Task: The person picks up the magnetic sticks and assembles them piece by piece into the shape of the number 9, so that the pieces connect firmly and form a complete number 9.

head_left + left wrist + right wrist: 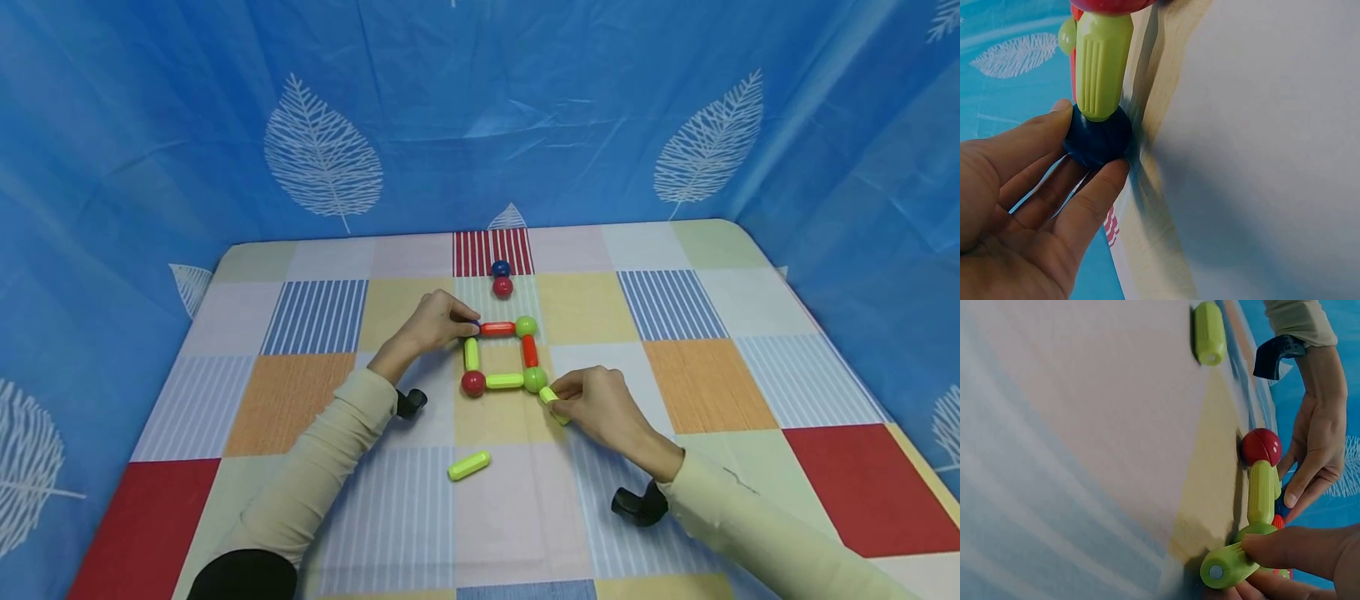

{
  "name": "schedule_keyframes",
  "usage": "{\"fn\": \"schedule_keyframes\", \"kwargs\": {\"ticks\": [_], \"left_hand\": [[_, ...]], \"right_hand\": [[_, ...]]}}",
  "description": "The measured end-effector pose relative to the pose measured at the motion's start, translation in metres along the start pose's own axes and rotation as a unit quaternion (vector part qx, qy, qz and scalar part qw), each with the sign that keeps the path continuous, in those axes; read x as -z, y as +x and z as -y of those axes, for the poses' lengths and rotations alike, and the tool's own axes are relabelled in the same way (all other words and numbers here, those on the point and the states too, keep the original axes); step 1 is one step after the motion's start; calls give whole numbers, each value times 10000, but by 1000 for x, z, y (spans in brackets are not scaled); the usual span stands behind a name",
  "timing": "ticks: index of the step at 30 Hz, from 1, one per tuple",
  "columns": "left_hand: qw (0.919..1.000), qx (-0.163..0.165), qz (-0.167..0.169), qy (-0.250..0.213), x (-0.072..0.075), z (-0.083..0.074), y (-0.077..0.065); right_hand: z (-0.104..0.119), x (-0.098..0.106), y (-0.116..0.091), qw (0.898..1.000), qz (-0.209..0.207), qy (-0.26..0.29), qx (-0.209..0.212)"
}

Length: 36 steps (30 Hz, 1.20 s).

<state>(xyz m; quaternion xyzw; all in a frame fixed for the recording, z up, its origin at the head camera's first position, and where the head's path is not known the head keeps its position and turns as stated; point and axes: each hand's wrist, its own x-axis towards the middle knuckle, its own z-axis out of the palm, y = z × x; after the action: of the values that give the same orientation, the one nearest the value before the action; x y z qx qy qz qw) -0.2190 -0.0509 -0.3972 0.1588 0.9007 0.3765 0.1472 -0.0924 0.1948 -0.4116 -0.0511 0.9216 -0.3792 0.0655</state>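
Square frame (pixel 505 381) of rods and balls lies on the patchwork cloth (pixel 405 533), between the person's two hands. From where I stand, the left hand (pixel 435 323) pinches the blue corner ball (pixel 1097 140) between thumb and fingertips, probably to stop the whole piece sliding; a grip there steadies two sides at once, the red rod (pixel 498 328) along the far edge and the yellow-green side rod (pixel 471 354) running down to the red corner ball (pixel 473 383).

Diagonally across, the right hand (pixel 603 408) pinches a slanted rod (pixel 549 396), thumb against fingers, with its outer end aimed back toward the person. That angle seems meant to bring its other end to the near green ball (pixel 536 380); whether they touch, I cannot tell.

One loose rod (pixel 468 465) lies on the person's side, perhaps left handy for either hand. Beyond the frame, a spare blue ball (pixel 500 268) and a spare red ball (pixel 502 287) sit close together, seemingly parked out of the way.
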Motion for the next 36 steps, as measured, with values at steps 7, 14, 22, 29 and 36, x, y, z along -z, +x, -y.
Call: {"fn": "schedule_keyframes", "kwargs": {"ticks": [7, 14, 22, 29, 36], "left_hand": [[10000, 22, 46, -20, 0, 1, 0], [10000, 61, 37, 28, 0, 0, 0], [10000, 67, 43, 39, -1, 1, 0], [10000, 25, 38, 83, -1, 1, 0], [9999, 65, 89, 101, -1, 0, 0]], "right_hand": [[1, -2, -1, 9935, 284, 823, -728], [3, -6, -2, 9603, 447, 2267, -1562], [2, -6, -2, 9425, 664, 2797, -1708], [1, -7, -1, 9349, 742, 2994, -1755], [-2, -7, -1, 9331, 753, 3025, -1791]]}}
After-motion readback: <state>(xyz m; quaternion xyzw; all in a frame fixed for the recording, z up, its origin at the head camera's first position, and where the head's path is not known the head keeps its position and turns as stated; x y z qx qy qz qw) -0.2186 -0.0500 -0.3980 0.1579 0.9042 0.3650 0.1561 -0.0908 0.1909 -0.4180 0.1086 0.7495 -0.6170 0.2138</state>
